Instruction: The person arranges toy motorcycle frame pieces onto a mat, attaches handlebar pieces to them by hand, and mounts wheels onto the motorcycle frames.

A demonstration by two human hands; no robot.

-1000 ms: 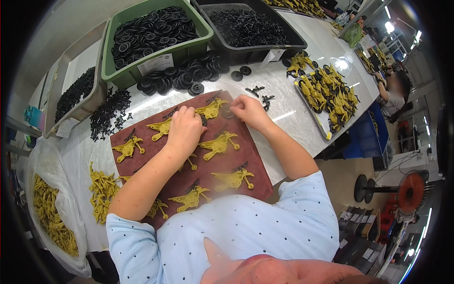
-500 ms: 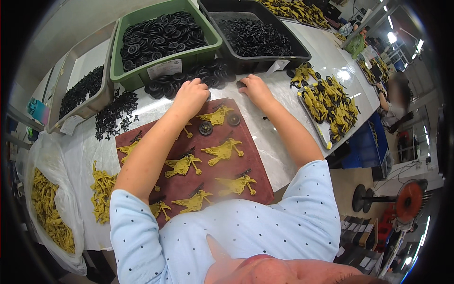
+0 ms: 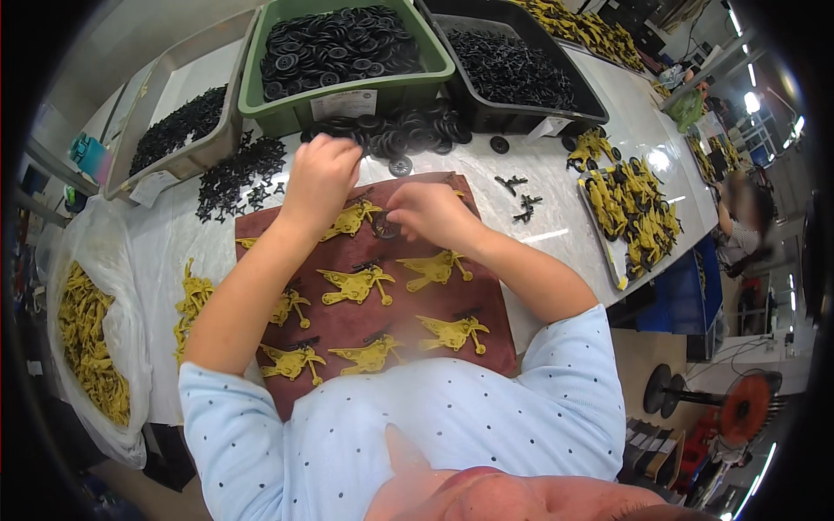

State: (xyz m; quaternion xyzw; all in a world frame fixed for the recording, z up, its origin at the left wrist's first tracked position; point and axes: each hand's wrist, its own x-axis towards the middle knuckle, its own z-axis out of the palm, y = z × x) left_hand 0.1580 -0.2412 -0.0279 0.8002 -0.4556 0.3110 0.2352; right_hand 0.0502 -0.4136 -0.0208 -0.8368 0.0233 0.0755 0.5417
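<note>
My right hand [image 3: 432, 214] pinches a black toy wheel [image 3: 385, 226] over the upper part of a dark red mat [image 3: 395, 314]. My left hand [image 3: 327, 174] is raised at the mat's far edge, nearest a loose pile of black wheels [image 3: 439, 126]. Its fingers are curled together, and what they hold, if anything, is hidden. Rows of yellow plastic toy frames [image 3: 356, 284] with thin black parts beside them lie on the mat. Another yellow frame [image 3: 352, 220] lies between my hands, partly covered. A single wheel [image 3: 400, 166] rests just beyond the mat.
A green bin [image 3: 347, 91] of wheels, a black bin [image 3: 512, 113] of small black parts and a beige bin [image 3: 187, 152] stand behind. A tray [image 3: 614, 247] of wheeled yellow pieces sits right, a plastic bag [image 3: 126, 347] of yellow parts left. Another person works far right.
My right hand has moved left and nearer over the mat with a wheel. My left hand has shifted slightly left in view. The whole view has also shifted.
</note>
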